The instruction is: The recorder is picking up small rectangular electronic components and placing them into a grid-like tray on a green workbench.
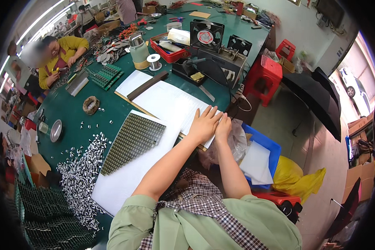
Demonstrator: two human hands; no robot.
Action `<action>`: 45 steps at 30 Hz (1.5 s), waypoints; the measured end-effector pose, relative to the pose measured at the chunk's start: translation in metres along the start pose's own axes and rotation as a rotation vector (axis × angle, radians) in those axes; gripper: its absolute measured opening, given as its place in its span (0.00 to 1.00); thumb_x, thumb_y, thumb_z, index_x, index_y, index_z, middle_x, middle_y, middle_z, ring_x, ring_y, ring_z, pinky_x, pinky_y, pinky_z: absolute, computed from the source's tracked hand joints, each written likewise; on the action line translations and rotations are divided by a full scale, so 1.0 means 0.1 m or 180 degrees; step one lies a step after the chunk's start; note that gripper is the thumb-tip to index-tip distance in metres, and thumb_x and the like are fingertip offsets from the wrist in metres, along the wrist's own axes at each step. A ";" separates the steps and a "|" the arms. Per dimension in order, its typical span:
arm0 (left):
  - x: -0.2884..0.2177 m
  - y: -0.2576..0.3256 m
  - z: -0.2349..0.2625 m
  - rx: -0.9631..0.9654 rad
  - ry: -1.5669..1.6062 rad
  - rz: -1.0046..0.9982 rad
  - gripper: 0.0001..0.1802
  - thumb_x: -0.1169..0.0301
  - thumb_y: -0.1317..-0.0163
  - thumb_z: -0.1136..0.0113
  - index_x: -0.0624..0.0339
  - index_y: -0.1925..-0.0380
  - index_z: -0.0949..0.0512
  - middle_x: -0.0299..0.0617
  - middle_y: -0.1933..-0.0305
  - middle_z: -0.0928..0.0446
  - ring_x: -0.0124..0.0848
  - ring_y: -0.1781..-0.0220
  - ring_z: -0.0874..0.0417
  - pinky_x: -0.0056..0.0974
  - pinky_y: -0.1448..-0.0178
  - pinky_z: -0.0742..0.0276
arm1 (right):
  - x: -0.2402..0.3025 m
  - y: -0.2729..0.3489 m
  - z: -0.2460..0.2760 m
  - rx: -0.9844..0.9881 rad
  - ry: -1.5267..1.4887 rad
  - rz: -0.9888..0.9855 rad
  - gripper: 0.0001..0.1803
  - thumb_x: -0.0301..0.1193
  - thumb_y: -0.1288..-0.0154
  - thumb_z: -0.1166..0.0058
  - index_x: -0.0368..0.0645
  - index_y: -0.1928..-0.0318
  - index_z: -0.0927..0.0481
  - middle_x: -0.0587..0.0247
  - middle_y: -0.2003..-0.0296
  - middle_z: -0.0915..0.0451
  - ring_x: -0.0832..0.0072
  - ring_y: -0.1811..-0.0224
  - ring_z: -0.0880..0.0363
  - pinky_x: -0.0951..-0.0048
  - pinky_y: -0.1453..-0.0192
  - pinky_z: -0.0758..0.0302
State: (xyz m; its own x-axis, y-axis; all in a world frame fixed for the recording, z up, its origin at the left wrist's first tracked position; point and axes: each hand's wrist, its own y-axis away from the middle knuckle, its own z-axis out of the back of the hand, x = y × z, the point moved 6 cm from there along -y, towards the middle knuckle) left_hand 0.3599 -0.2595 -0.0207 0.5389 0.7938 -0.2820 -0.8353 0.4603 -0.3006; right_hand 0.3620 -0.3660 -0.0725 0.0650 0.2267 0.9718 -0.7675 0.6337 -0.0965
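A white foam sheet (pixel 166 100) lies over a thin board, whose brown edge (pixel 201 146) shows below it. My left hand (pixel 204 126) rests open on the sheet's right end, fingers stretched out. Against it, my right hand (pixel 223 127) is closed at the sheet's right edge, its fingers bent and partly hidden. On the sheet's far left part lies a dark flat bar (pixel 148 85). Nearer me, a panel of small square circuit pieces (pixel 133 141) sits on another white sheet (pixel 123 187). A heap of small silvery metal parts (pixel 81 179) spreads to its left.
Beyond the sheet stand a solder spool (pixel 154 62), a flask (pixel 138 52), a red tray (pixel 164 56) and a soldering unit with a fan (pixel 207 35). Green circuit boards (pixel 56 212) stack at near left. A blue bin (pixel 274 152) is right. A co-worker (pixel 62 54) sits at far left.
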 end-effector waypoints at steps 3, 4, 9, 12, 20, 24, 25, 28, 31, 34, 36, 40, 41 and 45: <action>-0.01 0.00 0.00 0.0003 -0.0047 0.0003 0.22 0.60 0.35 0.57 0.43 0.40 0.33 0.40 0.32 0.41 0.39 0.29 0.45 0.60 0.32 0.49 | -0.08 -0.14 -0.07 0.0336 -0.0067 -0.0188 0.25 0.43 0.29 0.63 0.31 0.65 0.23 0.50 0.68 0.20 0.66 0.64 0.23 0.66 0.59 0.30; -0.02 0.00 0.01 -0.0050 -0.0006 0.0008 0.22 0.60 0.35 0.58 0.43 0.40 0.33 0.40 0.32 0.41 0.39 0.29 0.45 0.59 0.32 0.50 | -0.15 -0.16 -0.10 0.0222 -0.0427 -0.0149 0.26 0.44 0.29 0.63 0.32 0.67 0.23 0.50 0.70 0.20 0.66 0.65 0.23 0.65 0.60 0.30; 0.03 -0.03 0.04 -0.0009 -0.0024 0.0096 0.23 0.60 0.34 0.59 0.44 0.39 0.35 0.39 0.31 0.41 0.38 0.29 0.45 0.58 0.31 0.52 | -0.10 -0.06 -0.17 0.0282 -0.1857 -0.0502 0.24 0.45 0.27 0.64 0.36 0.66 0.24 0.64 0.69 0.22 0.77 0.67 0.26 0.74 0.60 0.30; -0.02 -0.03 0.03 0.0022 0.0073 0.0048 0.23 0.60 0.34 0.60 0.45 0.39 0.35 0.40 0.31 0.41 0.39 0.29 0.45 0.58 0.31 0.51 | -0.12 -0.07 -0.15 0.0359 -0.1821 -0.0548 0.24 0.44 0.27 0.64 0.36 0.63 0.24 0.63 0.67 0.22 0.77 0.65 0.25 0.75 0.59 0.29; 0.06 -0.04 0.04 0.0065 0.0011 0.0112 0.22 0.62 0.35 0.59 0.44 0.40 0.34 0.39 0.31 0.42 0.38 0.29 0.45 0.58 0.31 0.51 | -0.18 -0.04 -0.28 0.0249 -0.2339 -0.0608 0.21 0.44 0.28 0.61 0.40 0.68 0.25 0.71 0.72 0.25 0.83 0.69 0.30 0.78 0.64 0.32; 0.01 -0.05 0.03 0.0041 0.0062 0.0104 0.22 0.62 0.34 0.59 0.43 0.39 0.34 0.37 0.31 0.41 0.35 0.28 0.46 0.57 0.30 0.52 | -0.23 -0.13 -0.18 0.0167 -0.2285 -0.0618 0.21 0.42 0.28 0.61 0.39 0.69 0.25 0.70 0.73 0.25 0.81 0.71 0.30 0.76 0.65 0.32; 0.00 -0.06 0.04 0.0057 0.0060 0.0113 0.22 0.61 0.34 0.59 0.42 0.39 0.35 0.37 0.31 0.41 0.35 0.28 0.46 0.56 0.30 0.53 | -0.25 -0.23 -0.17 0.0230 -0.1836 -0.0508 0.22 0.42 0.28 0.61 0.37 0.70 0.25 0.69 0.73 0.24 0.80 0.71 0.30 0.74 0.65 0.33; 0.00 -0.04 0.04 0.0074 -0.0021 0.0112 0.22 0.62 0.33 0.60 0.42 0.39 0.35 0.37 0.31 0.41 0.35 0.28 0.46 0.56 0.30 0.53 | -0.25 -0.29 -0.16 0.0229 -0.1215 -0.0466 0.24 0.42 0.29 0.61 0.34 0.72 0.26 0.67 0.73 0.24 0.77 0.71 0.30 0.71 0.64 0.33; 0.01 -0.03 0.05 -0.0121 -0.0013 0.0054 0.21 0.62 0.34 0.59 0.43 0.40 0.34 0.38 0.33 0.39 0.35 0.30 0.43 0.57 0.31 0.50 | -0.22 -0.24 -0.19 0.0065 -0.1454 -0.0596 0.23 0.42 0.29 0.61 0.35 0.72 0.26 0.68 0.76 0.25 0.77 0.72 0.30 0.71 0.65 0.33; 0.00 -0.03 0.04 -0.0121 -0.0037 0.0054 0.21 0.62 0.34 0.59 0.43 0.40 0.34 0.38 0.33 0.38 0.35 0.30 0.43 0.56 0.31 0.50 | -0.27 -0.20 -0.21 0.0065 -0.2004 -0.0803 0.21 0.41 0.29 0.61 0.39 0.73 0.26 0.70 0.78 0.26 0.80 0.74 0.31 0.73 0.68 0.34; 0.03 -0.02 0.04 -0.0110 -0.0035 0.0064 0.21 0.62 0.34 0.59 0.43 0.40 0.34 0.38 0.33 0.39 0.35 0.30 0.43 0.56 0.31 0.50 | -0.26 -0.16 -0.24 0.0159 -0.2314 -0.0968 0.20 0.42 0.28 0.60 0.43 0.74 0.27 0.72 0.79 0.27 0.83 0.76 0.31 0.77 0.71 0.35; 0.03 -0.03 0.03 0.0014 0.0004 0.0115 0.22 0.61 0.33 0.60 0.42 0.39 0.35 0.37 0.31 0.41 0.35 0.29 0.46 0.56 0.30 0.53 | -0.26 -0.16 -0.24 0.0117 -0.2331 -0.0915 0.21 0.43 0.28 0.60 0.44 0.76 0.28 0.73 0.79 0.28 0.85 0.78 0.31 0.78 0.73 0.35; 0.02 -0.03 0.03 0.0009 0.0005 0.0112 0.22 0.61 0.33 0.60 0.42 0.39 0.35 0.37 0.31 0.41 0.35 0.29 0.46 0.56 0.30 0.53 | -0.27 -0.18 -0.23 0.0076 -0.2293 -0.0872 0.21 0.43 0.28 0.60 0.45 0.76 0.28 0.74 0.79 0.28 0.85 0.78 0.31 0.78 0.73 0.35; -0.02 -0.06 0.04 -0.0013 0.0043 0.0071 0.22 0.62 0.34 0.60 0.43 0.39 0.35 0.38 0.32 0.41 0.35 0.29 0.45 0.56 0.30 0.52 | -0.35 -0.26 -0.13 0.0271 -0.2172 -0.0631 0.23 0.44 0.28 0.61 0.41 0.75 0.26 0.70 0.79 0.26 0.82 0.79 0.30 0.76 0.72 0.34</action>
State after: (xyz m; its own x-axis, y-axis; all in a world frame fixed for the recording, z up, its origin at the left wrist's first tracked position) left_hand 0.3631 -0.2621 -0.0144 0.5215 0.7984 -0.3009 -0.8467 0.4408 -0.2978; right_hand 0.3883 -0.3810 -0.1068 -0.1837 -0.4176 0.8899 -0.8316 0.5488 0.0859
